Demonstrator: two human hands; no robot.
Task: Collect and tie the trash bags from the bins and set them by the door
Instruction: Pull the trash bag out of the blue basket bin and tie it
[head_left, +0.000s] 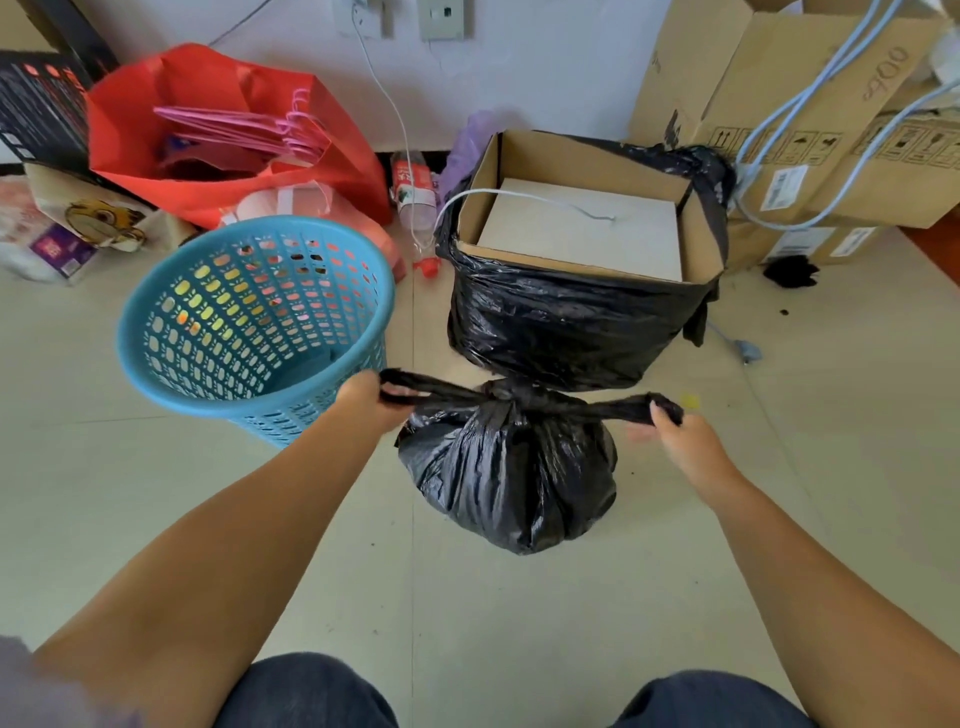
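Note:
A full black trash bag (511, 478) sits on the tiled floor in front of my knees, its top gathered into a knot (506, 393). My left hand (371, 400) grips the bag's left tail and my right hand (680, 439) grips the right tail, both pulled out sideways from the knot. A blue perforated plastic bin (249, 322) stands tilted just left of the bag, with no liner visible in it. Behind the bag, a cardboard box bin (587, 223) has a second black bag (561, 322) wrapped around its outside.
A red shopping bag (218, 130) with pink hangers leans on the wall at the back left. A plastic bottle (415, 192) lies between it and the box. Stacked cardboard boxes (810, 119) with blue cables stand at the back right. Bare tiles lie near my knees.

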